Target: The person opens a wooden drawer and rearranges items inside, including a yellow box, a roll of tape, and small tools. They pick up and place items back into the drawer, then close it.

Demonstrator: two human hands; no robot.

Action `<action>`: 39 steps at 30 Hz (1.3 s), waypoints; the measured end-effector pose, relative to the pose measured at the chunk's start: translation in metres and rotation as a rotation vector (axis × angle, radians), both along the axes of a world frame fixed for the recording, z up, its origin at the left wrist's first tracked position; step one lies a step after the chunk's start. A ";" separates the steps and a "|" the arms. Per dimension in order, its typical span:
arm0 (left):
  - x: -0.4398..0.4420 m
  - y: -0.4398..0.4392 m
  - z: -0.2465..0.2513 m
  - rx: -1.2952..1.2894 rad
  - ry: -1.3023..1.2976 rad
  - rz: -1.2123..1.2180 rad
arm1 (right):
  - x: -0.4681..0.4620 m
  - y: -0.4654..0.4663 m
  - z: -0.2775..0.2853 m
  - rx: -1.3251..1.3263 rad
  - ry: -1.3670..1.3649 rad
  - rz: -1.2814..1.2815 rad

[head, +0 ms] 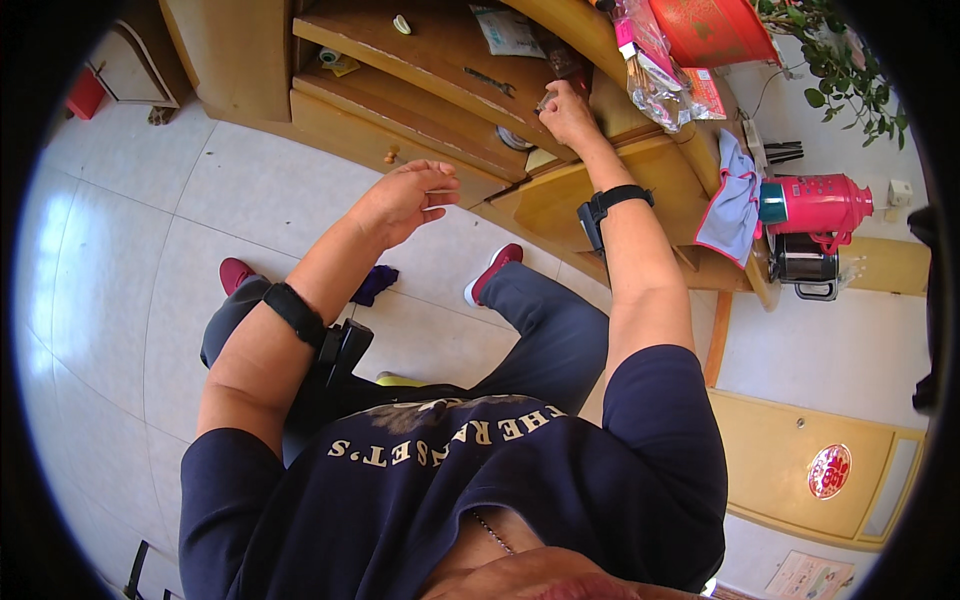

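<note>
My right hand point(566, 116) reaches to the edge of a wooden cabinet shelf point(442, 64), its fingers closed around a small dark object point(543, 103) too hidden to name. Beside it on the same shelf lie a metal wrench point(489, 81), a plastic packet point(510, 31) and a small white object point(402, 25). In front of the cabinet my left hand point(416, 196) hangs in the air with its fingers apart, holding nothing, near a drawer's wooden knob point(390, 157).
On the cabinet top stand a pink thermos point(817, 204), a glass jug point(806, 266), a blue cloth point(731, 199), plastic-wrapped packs point(656, 82) and a red pot point(712, 34). A round item point(514, 138) sits on the lower shelf. A purple cloth point(375, 285) lies on the tiled floor.
</note>
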State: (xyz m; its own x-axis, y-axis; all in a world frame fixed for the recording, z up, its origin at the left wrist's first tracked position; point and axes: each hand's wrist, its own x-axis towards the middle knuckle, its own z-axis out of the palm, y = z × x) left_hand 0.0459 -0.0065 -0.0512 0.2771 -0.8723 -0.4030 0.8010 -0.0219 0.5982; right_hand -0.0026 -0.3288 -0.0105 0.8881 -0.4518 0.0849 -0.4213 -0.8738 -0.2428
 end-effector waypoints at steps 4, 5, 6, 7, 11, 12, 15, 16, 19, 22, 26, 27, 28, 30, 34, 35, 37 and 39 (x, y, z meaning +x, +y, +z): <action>-0.003 -0.009 0.000 -0.063 0.116 0.053 | -0.009 -0.004 0.002 -0.001 -0.116 -0.082; -0.001 -0.008 -0.002 -0.072 0.160 0.085 | -0.004 0.016 0.009 0.080 -0.156 -0.031; 0.002 -0.006 -0.004 -0.082 0.195 0.121 | -0.003 0.040 0.013 0.161 -0.195 0.019; 0.003 -0.006 -0.004 -0.100 0.232 0.149 | -0.005 0.065 0.017 0.233 -0.233 0.063; -0.003 -0.014 0.005 -0.138 0.348 0.276 | -0.020 0.160 0.012 0.762 -0.177 0.192; -0.005 -0.018 0.004 -0.176 0.364 0.301 | -0.025 0.173 0.000 0.837 -0.181 0.204; -0.009 -0.021 0.003 -0.246 0.437 0.394 | -0.028 0.203 -0.003 0.699 -0.195 0.218; -0.006 -0.021 -0.002 -0.243 0.445 0.396 | -0.028 0.207 0.001 0.605 -0.195 0.248; -0.002 -0.021 -0.018 -0.216 0.445 0.388 | -0.026 0.200 0.004 0.826 -0.289 0.304; 0.003 -0.010 -0.003 -0.152 0.413 0.367 | -0.012 0.154 0.016 0.506 -0.376 0.219; 0.000 -0.010 0.005 -0.104 0.431 0.344 | -0.003 0.027 0.001 -0.029 -0.216 -0.078; 0.001 -0.010 0.005 -0.093 0.430 0.337 | -0.003 0.002 -0.003 -0.142 -0.130 -0.133; 0.003 -0.008 0.003 -0.091 0.425 0.346 | 0.002 -0.003 -0.001 -0.248 -0.047 -0.180; 0.006 -0.004 -0.001 -0.089 0.416 0.358 | 0.005 -0.007 0.000 -0.206 0.007 -0.197; 0.005 -0.006 -0.001 -0.082 0.397 0.365 | 0.008 -0.027 -0.003 -0.285 0.119 -0.141; 0.005 -0.007 -0.001 -0.080 0.392 0.362 | 0.008 -0.031 -0.003 -0.287 0.097 -0.147; 0.005 -0.007 -0.001 -0.073 0.384 0.357 | 0.008 -0.034 -0.005 -0.330 0.051 -0.144; 0.005 -0.007 0.000 -0.063 0.380 0.352 | 0.006 -0.032 -0.004 -0.358 0.079 -0.193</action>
